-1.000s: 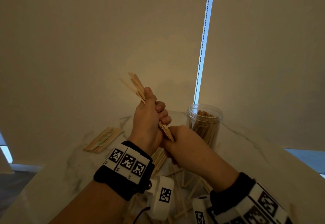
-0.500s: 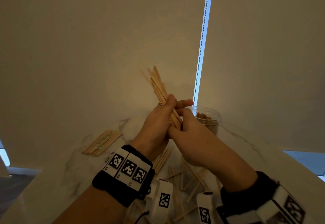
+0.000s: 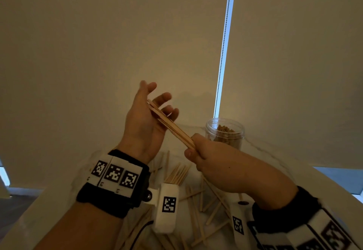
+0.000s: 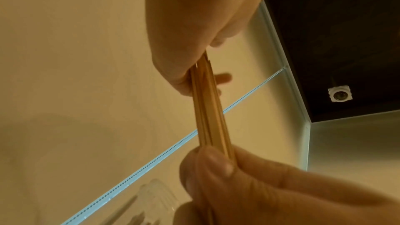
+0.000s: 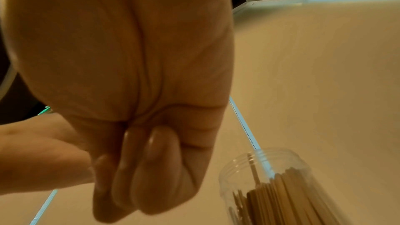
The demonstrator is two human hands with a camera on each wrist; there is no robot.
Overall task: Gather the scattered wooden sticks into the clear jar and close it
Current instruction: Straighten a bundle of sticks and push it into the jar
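Note:
A bundle of wooden sticks (image 3: 172, 127) slants up to the left above the table. My right hand (image 3: 198, 152) grips its lower end in a fist; in the right wrist view the curled fingers (image 5: 138, 163) hide the sticks. My left hand (image 3: 141, 120) is open with fingers spread, and the bundle's upper end lies against its palm. The left wrist view shows the bundle (image 4: 207, 109) running from the left palm down to the right hand's fingers (image 4: 216, 165). The clear jar (image 3: 225, 133) stands open just right of the hands, partly filled with sticks (image 5: 288, 192).
Loose sticks (image 3: 196, 200) lie scattered on the white marble table (image 3: 294, 171) beneath both wrists. Beige roller blinds hang behind the table, with a bead chain (image 3: 224, 43) in the bright gap between them.
The left hand has let go of the bundle and spread its fingers. The right hand now holds the bundle alone by its lower end, tilted lower and to the left.

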